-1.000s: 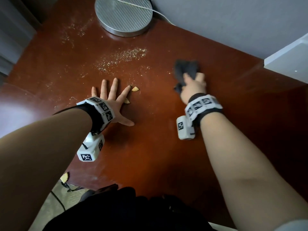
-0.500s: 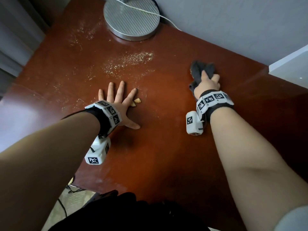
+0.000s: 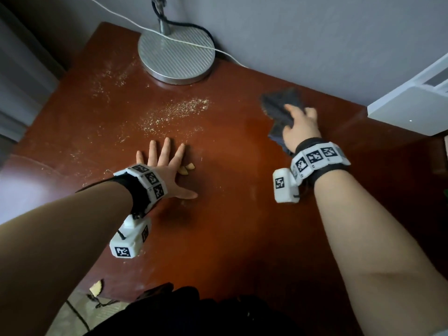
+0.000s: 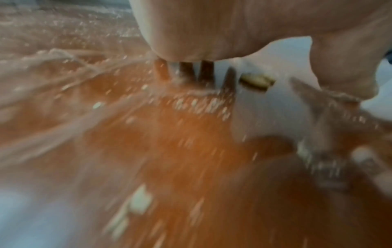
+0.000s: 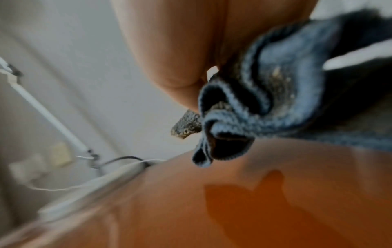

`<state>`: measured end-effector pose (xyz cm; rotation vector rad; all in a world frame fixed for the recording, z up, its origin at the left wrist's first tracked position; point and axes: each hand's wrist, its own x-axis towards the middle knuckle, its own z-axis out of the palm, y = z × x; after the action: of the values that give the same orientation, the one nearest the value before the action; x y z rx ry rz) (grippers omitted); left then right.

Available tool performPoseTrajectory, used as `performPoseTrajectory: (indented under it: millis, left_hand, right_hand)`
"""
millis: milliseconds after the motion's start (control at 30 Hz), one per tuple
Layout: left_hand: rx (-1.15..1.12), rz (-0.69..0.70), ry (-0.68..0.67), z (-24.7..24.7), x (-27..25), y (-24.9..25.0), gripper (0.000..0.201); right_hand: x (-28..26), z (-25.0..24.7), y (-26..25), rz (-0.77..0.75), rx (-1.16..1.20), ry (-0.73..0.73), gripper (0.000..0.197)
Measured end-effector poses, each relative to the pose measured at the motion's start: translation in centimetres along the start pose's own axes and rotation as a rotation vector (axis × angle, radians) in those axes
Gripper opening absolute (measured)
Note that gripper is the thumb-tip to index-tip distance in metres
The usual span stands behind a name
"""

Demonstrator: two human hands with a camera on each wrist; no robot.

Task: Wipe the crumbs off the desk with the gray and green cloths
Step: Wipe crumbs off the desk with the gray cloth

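While L hand [image 3: 167, 169] lies flat on desk [image 3: 230, 238], fingers spread wide, R hand [image 3: 299, 127] grips gray cloth [image 3: 278, 105] at far right, near wall. Cloth bunched, folds crumb-flecked. Fine crumbs [image 3: 177, 110] between L hand & lamp base [image 3: 176, 57]; two larger bits [image 3: 186, 169] touching L hand.

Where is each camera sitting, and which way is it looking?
Head: worn on the head, looks down at the desk, crumbs and lamp base; both forearms, left hand, right hand.
Left wrist: low over the desk, looks along the flat left hand; blurred.
Right wrist: under the right hand, looks at the gray cloth it grips.
Shared: head and right wrist both show the cloth and lamp.
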<state>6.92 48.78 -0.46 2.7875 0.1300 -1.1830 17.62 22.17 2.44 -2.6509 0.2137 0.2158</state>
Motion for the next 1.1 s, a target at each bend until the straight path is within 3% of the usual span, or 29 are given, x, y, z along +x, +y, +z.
performPoseTrajectory:
  millis: [67, 167, 267, 400, 600, 767, 900, 1000, 1100]
  left_hand:
    - [-0.059, 0.002, 0.031, -1.6, 0.5, 0.6, 0.12]
    - [-0.037, 0.075, 0.11, -4.4, 2.0, 2.7, 0.115]
    - [-0.007, 0.155, 0.142, -6.3, 3.7, 5.6, 0.111]
    - [0.018, 0.137, 0.114, -6.9, 6.1, 7.4, 0.117]
    - [0.158, 0.109, 0.1, -5.9, 8.3, 7.5, 0.124]
    - [0.185, 0.089, 0.09, -5.8, 8.9, 7.5, 0.125]
    - [0.183, 0.083, 0.069, -5.9, 8.9, 7.7, 0.125]
    - [0.181, 0.08, 0.062, -6.0, 8.9, 7.7, 0.125]
    - [0.18, 0.079, 0.066, -6.0, 8.7, 7.7, 0.125]
  right_hand:
    - [1.0, -1.2, 2.6, 0.156, -0.074, 0.06, 0.053]
    - [1.0, -0.6, 5.7, 0.323, -0.195, -0.072, 0.055]
    - [1.2, 0.2, 7.3, 0.301, -0.205, -0.116, 0.051]
    - [4.0, -1.5, 8.7, 0.34, -0.235, -0.088, 0.058]
    - [9.9, -3.0, 9.9, 0.557, -0.439, -0.104, 0.082]
    - [13.1, -3.1, 7.9, 0.456, -0.454, -0.146, 0.08]
    - [11.6, -0.5, 3.3, 0.112, -0.318, -0.157, 0.057]
    - [8.1, 2.6, 0.4, -0.167, -0.25, -0.301, 0.058]
    - [7.1, 2.5, 0.7, -0.175, -0.004, -0.317, 0.054]
